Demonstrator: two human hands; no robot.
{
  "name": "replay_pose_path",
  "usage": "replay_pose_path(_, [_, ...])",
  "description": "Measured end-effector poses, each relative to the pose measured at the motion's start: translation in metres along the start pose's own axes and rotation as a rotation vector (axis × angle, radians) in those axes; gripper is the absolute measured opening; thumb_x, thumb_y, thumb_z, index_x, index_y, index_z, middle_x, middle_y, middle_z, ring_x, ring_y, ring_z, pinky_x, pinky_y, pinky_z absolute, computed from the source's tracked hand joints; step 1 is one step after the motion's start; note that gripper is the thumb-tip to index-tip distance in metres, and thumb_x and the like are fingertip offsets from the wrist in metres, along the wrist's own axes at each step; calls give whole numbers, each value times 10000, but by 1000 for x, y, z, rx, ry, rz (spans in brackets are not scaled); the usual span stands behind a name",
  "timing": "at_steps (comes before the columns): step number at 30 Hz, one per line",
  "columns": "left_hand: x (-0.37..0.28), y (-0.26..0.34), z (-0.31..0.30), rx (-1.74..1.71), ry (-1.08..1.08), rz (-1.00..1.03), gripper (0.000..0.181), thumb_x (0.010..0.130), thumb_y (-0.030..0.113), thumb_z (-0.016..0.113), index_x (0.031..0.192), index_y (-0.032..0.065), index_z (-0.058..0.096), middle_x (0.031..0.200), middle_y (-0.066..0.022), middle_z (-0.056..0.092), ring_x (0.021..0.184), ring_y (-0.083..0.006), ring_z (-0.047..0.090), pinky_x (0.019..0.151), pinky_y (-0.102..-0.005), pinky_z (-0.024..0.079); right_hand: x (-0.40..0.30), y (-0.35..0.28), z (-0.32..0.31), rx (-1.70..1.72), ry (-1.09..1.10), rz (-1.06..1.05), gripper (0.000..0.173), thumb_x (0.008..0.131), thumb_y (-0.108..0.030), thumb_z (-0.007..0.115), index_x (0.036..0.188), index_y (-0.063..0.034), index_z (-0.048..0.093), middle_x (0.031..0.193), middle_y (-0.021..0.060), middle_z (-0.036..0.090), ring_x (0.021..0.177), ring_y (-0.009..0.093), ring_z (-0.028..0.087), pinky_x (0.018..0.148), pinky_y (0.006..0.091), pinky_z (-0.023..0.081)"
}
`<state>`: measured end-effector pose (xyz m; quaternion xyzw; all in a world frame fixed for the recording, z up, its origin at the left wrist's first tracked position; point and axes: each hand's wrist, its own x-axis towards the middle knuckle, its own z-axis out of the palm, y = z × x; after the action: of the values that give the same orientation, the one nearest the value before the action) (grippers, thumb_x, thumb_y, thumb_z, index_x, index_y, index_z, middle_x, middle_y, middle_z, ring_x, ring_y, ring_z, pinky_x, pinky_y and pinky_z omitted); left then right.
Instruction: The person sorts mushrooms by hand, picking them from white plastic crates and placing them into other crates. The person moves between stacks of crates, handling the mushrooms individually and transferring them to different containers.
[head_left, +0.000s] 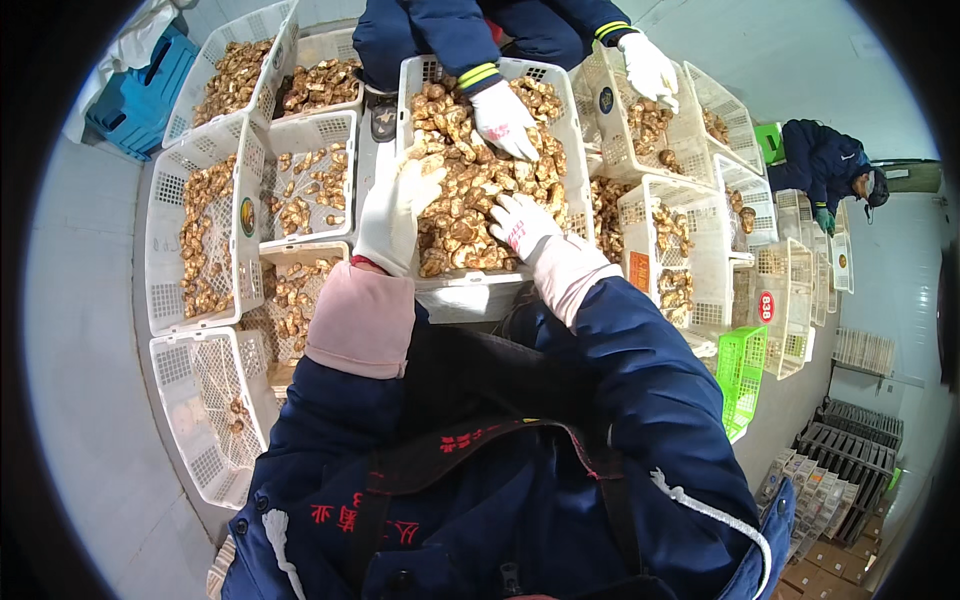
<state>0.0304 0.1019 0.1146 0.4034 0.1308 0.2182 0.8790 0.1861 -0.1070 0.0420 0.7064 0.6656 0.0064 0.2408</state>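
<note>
A white plastic crate (504, 279) full of brown-and-cream mushrooms (469, 206) stands right in front of me. My left hand (397, 206), in a white knit glove, is over the crate's left rim, its fingers pointing inward. Whether a mushroom is in those fingers is unclear. At the near right part of the heap, my right hand (523, 225) rests palm down, gloved in white, with fingers spread on the mushrooms. Across the crate, a co-worker's gloved hand (506, 124) reaches into the same heap; that person's other glove (649, 71) hangs over a crate to the right.
Crates with smaller amounts of mushrooms line the left, such as one mesh-bottomed crate (307, 232), and the right, such as another crate (637, 196). A green crate (741, 379) stands lower right. Blue plastic stools (142, 97) are far left. Another person (825, 169) bends over crates at far right.
</note>
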Motion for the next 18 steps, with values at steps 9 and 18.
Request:
replay_pose_path(9, [5, -1, 2, -115, 25, -140, 381, 1050, 122, 448, 1390, -48, 459, 1296, -159, 599, 1183, -235, 603, 967, -303, 507, -21, 19, -18, 512, 529, 321, 637, 713, -322, 795, 1231, -13, 588, 1294, 188, 568, 1261, 394, 497, 1088, 424, 409])
replay_pose_path(18, [-19, -27, 45, 800, -342, -126, 609, 925, 267, 697, 1437, 27, 473, 1282, -131, 607, 1117, -179, 582, 950, -285, 470, -51, 4, -46, 2122, 650, 668, 480, 978, -325, 611, 1332, -3, 568, 1235, 93, 649, 1122, 165, 584, 978, 292, 447])
